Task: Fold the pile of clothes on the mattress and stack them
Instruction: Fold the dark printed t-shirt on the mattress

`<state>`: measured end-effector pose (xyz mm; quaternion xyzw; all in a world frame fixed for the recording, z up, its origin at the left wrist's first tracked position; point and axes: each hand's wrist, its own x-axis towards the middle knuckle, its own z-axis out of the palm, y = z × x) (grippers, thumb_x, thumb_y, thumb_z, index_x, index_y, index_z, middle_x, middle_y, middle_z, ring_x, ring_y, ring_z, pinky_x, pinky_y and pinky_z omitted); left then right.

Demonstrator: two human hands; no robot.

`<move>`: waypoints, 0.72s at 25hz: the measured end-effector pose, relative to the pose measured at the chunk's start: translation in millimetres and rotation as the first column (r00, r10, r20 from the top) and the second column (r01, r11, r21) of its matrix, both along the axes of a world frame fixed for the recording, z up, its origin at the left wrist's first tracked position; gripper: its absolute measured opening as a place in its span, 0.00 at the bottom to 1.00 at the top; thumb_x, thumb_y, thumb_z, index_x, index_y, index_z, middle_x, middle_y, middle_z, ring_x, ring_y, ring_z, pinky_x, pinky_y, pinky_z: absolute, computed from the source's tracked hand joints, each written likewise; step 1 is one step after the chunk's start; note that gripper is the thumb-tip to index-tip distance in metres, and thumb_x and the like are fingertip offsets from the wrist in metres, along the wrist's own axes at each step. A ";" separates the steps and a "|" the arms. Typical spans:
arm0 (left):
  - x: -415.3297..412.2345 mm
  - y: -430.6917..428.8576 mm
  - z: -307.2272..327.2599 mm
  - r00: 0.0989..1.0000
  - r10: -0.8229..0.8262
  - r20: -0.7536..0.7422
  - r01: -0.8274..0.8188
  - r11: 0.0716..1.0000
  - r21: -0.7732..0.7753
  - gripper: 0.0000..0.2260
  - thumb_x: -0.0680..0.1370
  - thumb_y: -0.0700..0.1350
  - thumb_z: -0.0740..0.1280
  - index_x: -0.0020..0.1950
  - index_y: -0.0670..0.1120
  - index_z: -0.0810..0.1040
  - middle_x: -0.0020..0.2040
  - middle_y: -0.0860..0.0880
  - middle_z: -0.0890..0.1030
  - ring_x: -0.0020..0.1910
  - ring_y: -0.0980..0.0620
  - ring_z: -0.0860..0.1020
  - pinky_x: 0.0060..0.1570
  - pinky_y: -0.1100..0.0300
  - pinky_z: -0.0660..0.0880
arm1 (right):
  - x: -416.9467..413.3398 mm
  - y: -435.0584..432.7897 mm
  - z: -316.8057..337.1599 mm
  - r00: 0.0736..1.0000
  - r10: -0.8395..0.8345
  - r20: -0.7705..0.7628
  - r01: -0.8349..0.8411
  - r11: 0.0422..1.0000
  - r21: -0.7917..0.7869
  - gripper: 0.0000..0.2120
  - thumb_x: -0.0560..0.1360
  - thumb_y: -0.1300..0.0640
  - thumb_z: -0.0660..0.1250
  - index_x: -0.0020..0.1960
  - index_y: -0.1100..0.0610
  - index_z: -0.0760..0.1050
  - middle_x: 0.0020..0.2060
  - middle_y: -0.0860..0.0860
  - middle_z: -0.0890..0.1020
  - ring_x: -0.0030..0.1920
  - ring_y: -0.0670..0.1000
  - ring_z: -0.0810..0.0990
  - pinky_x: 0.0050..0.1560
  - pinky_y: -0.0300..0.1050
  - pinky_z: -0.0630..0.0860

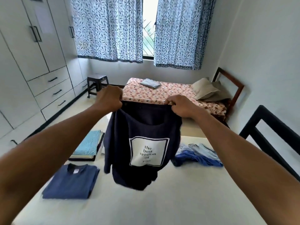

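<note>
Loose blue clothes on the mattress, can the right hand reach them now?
Probably not yet: the right hand grips the held-up navy T-shirt. Nothing covers the loose blue clothes, so once freed, likely yes.

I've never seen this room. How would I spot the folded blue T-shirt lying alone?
Start at the white mattress in the foreground and look to its left side. The folded blue T-shirt lies nearest you there, just in front of a stack topped with turquoise cloth. It is a single mid-blue piece with its collar and white label showing, unlike the unfolded heap on the right.
</note>
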<state>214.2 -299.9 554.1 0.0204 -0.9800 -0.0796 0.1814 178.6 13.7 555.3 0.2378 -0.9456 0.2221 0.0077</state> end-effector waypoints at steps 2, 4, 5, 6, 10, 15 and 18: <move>1.5 -16.3 -10.6 0.998 0.055 0.029 -0.055 0.998 0.006 0.12 0.65 0.41 0.69 0.47 0.47 0.85 0.48 0.43 0.85 0.50 0.37 0.84 0.48 0.50 0.82 | 4.8 -24.3 13.3 1.000 -0.006 -0.004 0.006 0.999 -0.048 0.21 0.70 0.72 0.58 0.45 0.51 0.82 0.42 0.48 0.81 0.47 0.52 0.77 0.44 0.43 0.70; 6.9 -41.5 -33.1 0.991 0.074 0.111 -0.084 0.992 0.094 0.13 0.66 0.40 0.67 0.47 0.47 0.84 0.49 0.42 0.84 0.48 0.38 0.83 0.47 0.50 0.82 | 6.1 -51.1 22.5 0.996 -0.064 -0.061 0.057 0.993 -0.108 0.17 0.69 0.72 0.57 0.39 0.55 0.80 0.39 0.51 0.81 0.47 0.55 0.78 0.45 0.46 0.73; 8.1 -51.8 -45.5 0.983 0.046 0.176 -0.073 0.985 0.154 0.13 0.67 0.39 0.67 0.49 0.47 0.84 0.49 0.42 0.84 0.46 0.39 0.84 0.45 0.50 0.83 | 4.0 -60.8 23.9 0.989 -0.102 -0.104 0.089 0.988 -0.123 0.15 0.68 0.71 0.57 0.40 0.59 0.80 0.40 0.54 0.82 0.47 0.57 0.79 0.47 0.48 0.75; 11.5 -58.5 -55.2 0.966 -0.002 0.260 -0.058 0.973 0.223 0.14 0.69 0.37 0.67 0.51 0.47 0.84 0.50 0.42 0.84 0.42 0.41 0.84 0.41 0.50 0.84 | 1.7 -66.8 23.2 0.981 -0.133 -0.139 0.117 0.986 -0.115 0.13 0.67 0.70 0.57 0.42 0.62 0.80 0.41 0.56 0.82 0.47 0.58 0.79 0.49 0.50 0.77; 2.0 -85.0 -51.8 0.928 -0.200 0.315 0.005 0.850 0.526 0.14 0.72 0.28 0.66 0.48 0.44 0.85 0.48 0.42 0.84 0.40 0.43 0.85 0.36 0.50 0.85 | -3.0 -69.9 9.0 0.970 -0.189 -0.151 0.197 0.980 0.038 0.12 0.63 0.63 0.56 0.40 0.60 0.76 0.39 0.56 0.81 0.44 0.59 0.78 0.47 0.52 0.77; -9.9 -85.4 -32.0 0.991 0.022 -0.130 0.072 0.738 0.671 0.07 0.70 0.38 0.75 0.46 0.47 0.86 0.41 0.50 0.85 0.39 0.53 0.82 0.42 0.62 0.77 | -18.0 -65.1 6.0 0.959 -0.272 0.075 0.282 0.921 -0.269 0.04 0.61 0.68 0.56 0.33 0.64 0.69 0.28 0.54 0.71 0.34 0.53 0.69 0.37 0.47 0.61; -5.3 -78.4 -63.6 0.962 -0.142 0.234 0.077 0.961 0.266 0.08 0.71 0.37 0.69 0.46 0.46 0.86 0.44 0.45 0.85 0.44 0.45 0.81 0.44 0.56 0.79 | -13.1 -61.7 11.5 0.954 -0.231 0.193 0.287 0.894 -0.344 0.08 0.61 0.72 0.58 0.32 0.62 0.72 0.24 0.52 0.67 0.28 0.51 0.64 0.31 0.41 0.60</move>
